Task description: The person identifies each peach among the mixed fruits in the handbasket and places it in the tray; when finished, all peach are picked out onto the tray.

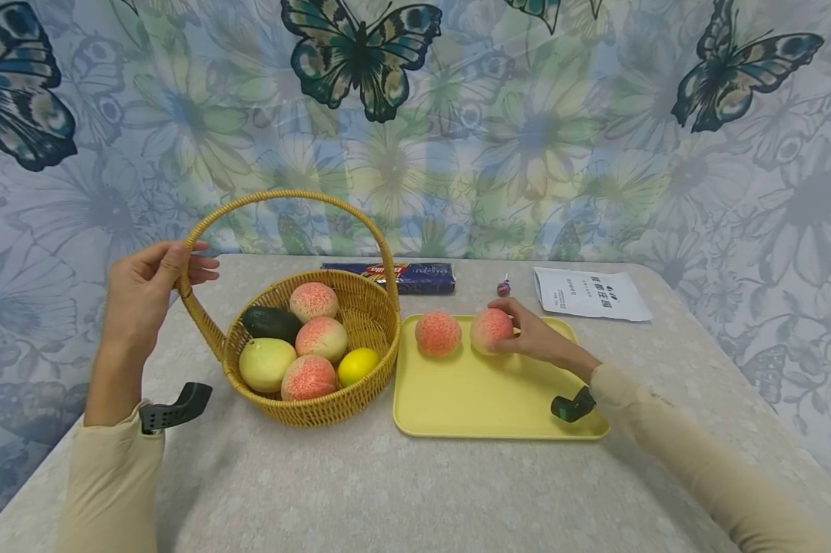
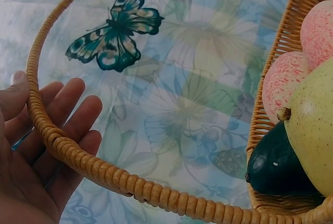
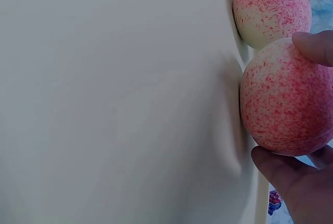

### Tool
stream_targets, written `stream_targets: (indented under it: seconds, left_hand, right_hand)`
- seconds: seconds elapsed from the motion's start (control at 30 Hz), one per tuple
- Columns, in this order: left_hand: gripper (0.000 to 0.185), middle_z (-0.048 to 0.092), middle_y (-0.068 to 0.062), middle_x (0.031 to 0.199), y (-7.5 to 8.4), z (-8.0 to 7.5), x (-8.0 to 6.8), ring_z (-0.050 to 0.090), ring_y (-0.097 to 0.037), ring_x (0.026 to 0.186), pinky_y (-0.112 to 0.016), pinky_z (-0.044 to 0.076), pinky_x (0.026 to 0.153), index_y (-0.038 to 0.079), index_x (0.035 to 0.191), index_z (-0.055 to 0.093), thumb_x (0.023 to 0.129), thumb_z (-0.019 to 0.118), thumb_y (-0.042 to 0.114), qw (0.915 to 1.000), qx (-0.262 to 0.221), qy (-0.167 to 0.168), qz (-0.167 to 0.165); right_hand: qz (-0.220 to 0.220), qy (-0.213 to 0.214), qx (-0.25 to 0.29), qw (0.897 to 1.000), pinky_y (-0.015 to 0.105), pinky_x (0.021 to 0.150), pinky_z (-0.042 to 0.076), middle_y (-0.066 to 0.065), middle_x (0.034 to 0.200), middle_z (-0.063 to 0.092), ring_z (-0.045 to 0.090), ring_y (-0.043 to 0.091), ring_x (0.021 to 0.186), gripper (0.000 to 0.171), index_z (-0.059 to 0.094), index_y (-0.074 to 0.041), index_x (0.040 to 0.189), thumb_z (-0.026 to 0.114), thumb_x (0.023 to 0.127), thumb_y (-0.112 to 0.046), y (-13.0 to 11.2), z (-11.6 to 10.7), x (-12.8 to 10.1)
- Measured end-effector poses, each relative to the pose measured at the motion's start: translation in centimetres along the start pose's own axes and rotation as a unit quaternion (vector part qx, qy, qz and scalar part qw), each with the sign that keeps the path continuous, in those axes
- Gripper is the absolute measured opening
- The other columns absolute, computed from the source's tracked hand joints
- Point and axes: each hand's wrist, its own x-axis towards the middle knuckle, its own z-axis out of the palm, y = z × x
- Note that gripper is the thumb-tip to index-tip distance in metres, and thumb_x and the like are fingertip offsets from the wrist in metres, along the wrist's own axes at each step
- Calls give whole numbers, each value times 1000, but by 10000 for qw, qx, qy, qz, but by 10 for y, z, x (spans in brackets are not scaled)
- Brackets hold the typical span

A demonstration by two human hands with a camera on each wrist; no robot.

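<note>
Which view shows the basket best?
The head view: the basket is whole in frame, only slightly covered by the left hand. The left wrist view shows much of the handle close up but crops the body; the right wrist view catches only slivers at the top right.

Evenly bright head view, dimmer wrist views, soft shadow on tray (image 3: 114, 104) beside held peach (image 3: 289, 101)

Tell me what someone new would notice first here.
Likely the wicker basket of fruit at left, its handle in the left hand. Right of it, two peaches are at the far edge of a yellow tray, one gripped by the right hand. Butterflies pattern the cloth behind.
</note>
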Motion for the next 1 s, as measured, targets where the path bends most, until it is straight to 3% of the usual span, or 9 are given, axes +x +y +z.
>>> stream_targets:
  seconds: [0.6, 1.0]
  left_hand:
    - [31, 74, -1, 84, 0, 0, 0, 72, -10, 73, -15, 54, 72, -8, 112, 65, 96, 58, 18, 9999, -114, 5, 6]
    - [32, 74, -1, 84, 0, 0, 0, 72, -11, 73, -15, 55, 72, -9, 113, 64, 96, 57, 18, 9998, -184, -11, 16]
  right_hand:
    - [-53, -267, -99, 9996, 48, 100, 41, 16, 142, 42, 47, 33, 120, 74, 33, -6, 146, 74, 85, -16, 0, 2, 0]
    - [256, -648, -199, 9974, 53, 108, 35, 17, 144, 40, 42, 33, 128, 79, 26, -11, 151, 71, 88, -25, -5, 0, 0]
